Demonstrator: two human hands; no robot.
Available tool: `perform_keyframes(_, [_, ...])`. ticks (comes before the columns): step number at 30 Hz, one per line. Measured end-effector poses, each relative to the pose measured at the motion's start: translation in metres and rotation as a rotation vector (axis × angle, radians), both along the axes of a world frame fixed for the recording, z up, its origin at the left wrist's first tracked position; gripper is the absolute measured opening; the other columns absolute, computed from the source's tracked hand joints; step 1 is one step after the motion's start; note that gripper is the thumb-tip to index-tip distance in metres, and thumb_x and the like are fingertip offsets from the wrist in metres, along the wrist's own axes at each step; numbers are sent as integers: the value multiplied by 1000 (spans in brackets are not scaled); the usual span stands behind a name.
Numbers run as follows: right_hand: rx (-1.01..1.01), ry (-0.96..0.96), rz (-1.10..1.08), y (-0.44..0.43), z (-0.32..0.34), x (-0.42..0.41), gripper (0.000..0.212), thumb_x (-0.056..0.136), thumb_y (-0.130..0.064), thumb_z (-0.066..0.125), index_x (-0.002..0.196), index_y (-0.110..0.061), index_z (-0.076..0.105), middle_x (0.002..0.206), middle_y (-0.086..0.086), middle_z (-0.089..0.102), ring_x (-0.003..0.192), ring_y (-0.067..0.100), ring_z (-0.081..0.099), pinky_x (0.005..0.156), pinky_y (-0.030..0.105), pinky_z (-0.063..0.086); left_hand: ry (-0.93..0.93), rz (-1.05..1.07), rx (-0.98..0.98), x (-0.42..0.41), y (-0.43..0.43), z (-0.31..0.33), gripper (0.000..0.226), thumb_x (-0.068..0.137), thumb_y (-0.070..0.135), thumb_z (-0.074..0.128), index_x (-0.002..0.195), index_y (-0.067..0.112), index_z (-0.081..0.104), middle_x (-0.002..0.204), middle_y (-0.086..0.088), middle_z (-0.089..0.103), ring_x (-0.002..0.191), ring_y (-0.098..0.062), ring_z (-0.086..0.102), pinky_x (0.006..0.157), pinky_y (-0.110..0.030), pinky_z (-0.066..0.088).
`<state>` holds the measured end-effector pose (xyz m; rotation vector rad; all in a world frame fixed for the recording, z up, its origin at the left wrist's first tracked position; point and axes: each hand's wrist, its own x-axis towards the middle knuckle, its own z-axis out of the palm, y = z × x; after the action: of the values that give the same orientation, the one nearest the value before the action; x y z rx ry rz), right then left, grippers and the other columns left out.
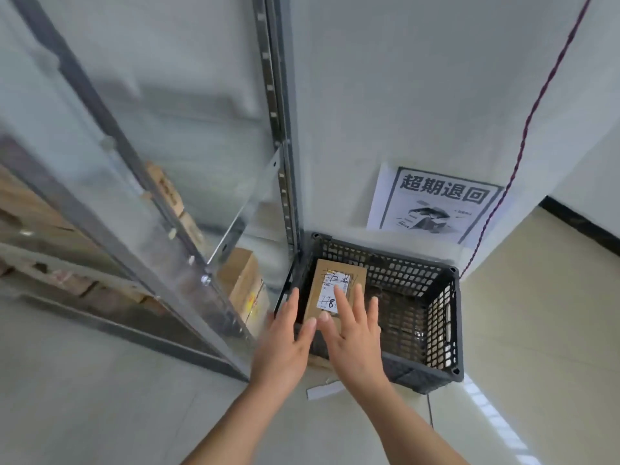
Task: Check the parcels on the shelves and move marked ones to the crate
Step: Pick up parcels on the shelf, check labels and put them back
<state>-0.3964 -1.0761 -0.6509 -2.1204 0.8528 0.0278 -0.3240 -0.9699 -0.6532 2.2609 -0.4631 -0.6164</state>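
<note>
Far left: grey metal shelving rack (188, 209), perforated uprights, motion-blurred. Brown cardboard parcels (243, 283) on its low shelves, box-shaped, labels unreadable.

Centre near: left hand (285, 344) flat, fingers spread, grasping nothing, over the near left rim of the crate. Right hand (352, 333) just beside it, likewise flat and empty, fingertips over the near end of the marked parcel (330, 286); contact cannot be told.

Marked parcel: flat rectangular cardboard box, white label with black handwriting, lying in the left half of the black plastic lattice crate (439, 317), on the pale tiled floor (536, 330).

White paper strip (323, 390) on the floor near the crate. Printed poster (436, 206) on the white wall; twisted dark red cord (536, 109) far right.
</note>
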Motion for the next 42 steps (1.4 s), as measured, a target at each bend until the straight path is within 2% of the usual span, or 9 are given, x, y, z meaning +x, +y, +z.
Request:
perform_keyframes(3, [-53, 31, -8, 35, 34, -6, 62, 105, -55, 30, 161, -44, 6, 170, -11, -15, 154, 23, -25, 123, 57, -4, -39, 7, -44, -6, 31, 31, 61, 104, 44, 42, 157, 41, 13, 160, 13, 33, 144, -10, 35, 101, -23, 32])
perform_keyframes(7, [-137, 39, -32, 96, 78, -23, 71, 104, -59, 26, 161, -36, -10, 168, -14, -21, 152, 22, -30, 121, 62, -8, -302, -9, 85, -20, 97, 80, 60, 101, 53, 42, 156, 39, 25, 146, 6, 53, 132, -21, 49, 100, -32, 42])
perform_keyframes(10, [-286, 40, 17, 149, 114, -31, 73, 98, -66, 13, 159, -38, -16, 161, -12, -36, 148, 26, -38, 120, 63, -9, -564, 5, 176, -25, 160, 118, 67, 96, 62, 37, 156, 34, 27, 149, 2, 50, 140, -26, 33, 111, -38, 33])
perform_keyframes(12, [-385, 4, 60, 185, 139, -29, 78, 88, -74, -3, 157, -42, -19, 152, -11, -47, 140, 26, -47, 119, 63, -11, -638, 8, 223, -23, 200, 148, 73, 94, 66, 37, 158, 40, 13, 167, -3, 18, 153, -33, 5, 121, -48, 20])
perform_keyframes(14, [-465, -51, 104, 221, 164, -23, 85, 77, -81, -18, 155, -46, -22, 150, -8, -51, 136, 28, -51, 118, 65, -13, -643, 17, 309, -17, 238, 176, 85, 91, 68, 44, 154, 47, -11, 164, -1, -28, 148, -37, -29, 119, -61, 5])
perform_keyframes(17, [-515, -136, 162, 272, 206, -7, 79, 76, -81, -17, 150, -53, -25, 152, -9, -52, 138, 29, -52, 117, 69, -16, -690, 65, 332, -2, 296, 220, 103, 80, 80, 48, 143, 53, -29, 150, 1, -52, 138, -41, -45, 111, -76, -4])
perform_keyframes(24, [-601, -254, 294, 364, 287, 52, 70, 90, -81, 9, 149, -56, -20, 154, -8, -51, 136, 29, -54, 115, 70, -19, -698, 207, 326, 37, 398, 305, 112, 73, 86, 48, 149, 50, -26, 147, 1, -55, 133, -41, -50, 105, -80, -8])
perform_keyframes(36, [-604, -444, 505, 491, 363, 206, 86, 79, -82, -9, 159, -48, -8, 155, -5, -48, 135, 30, -54, 119, 67, -15, -681, 432, 396, 155, 531, 380, 124, 69, 88, 52, 147, 44, -34, 141, 2, -61, 131, -38, -53, 108, -80, -3])
perform_keyframes(42, [-682, -464, 632, 560, 379, 285, 72, 94, -72, 0, 160, -44, -8, 158, -2, -45, 137, 34, -51, 119, 68, -14, -713, 559, 383, 219, 600, 391, 121, 70, 88, 50, 146, 45, -35, 143, 3, -59, 134, -38, -50, 107, -79, -6])
